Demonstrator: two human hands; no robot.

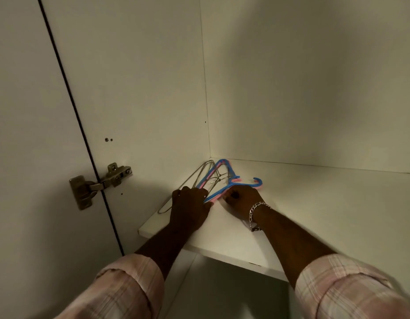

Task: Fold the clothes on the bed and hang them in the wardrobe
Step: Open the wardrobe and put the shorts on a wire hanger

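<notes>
Hands on shelf (222, 240) in wardrobe: left hand (190, 203) pinning hangers (222, 178) steady, right hand (242, 199) grip closed on one, likely separating it.

Pretty dim overall, with a warm yellowish cast on the white panels. Light seems to come from behind the camera, so the brightest patch is mid-frame and it fades to murky grey in the upper right. Soft shadows pool bottom centre. Wide-angle bend shows along the left edge. The bottom corners are blurry; no glare anywhere.
</notes>
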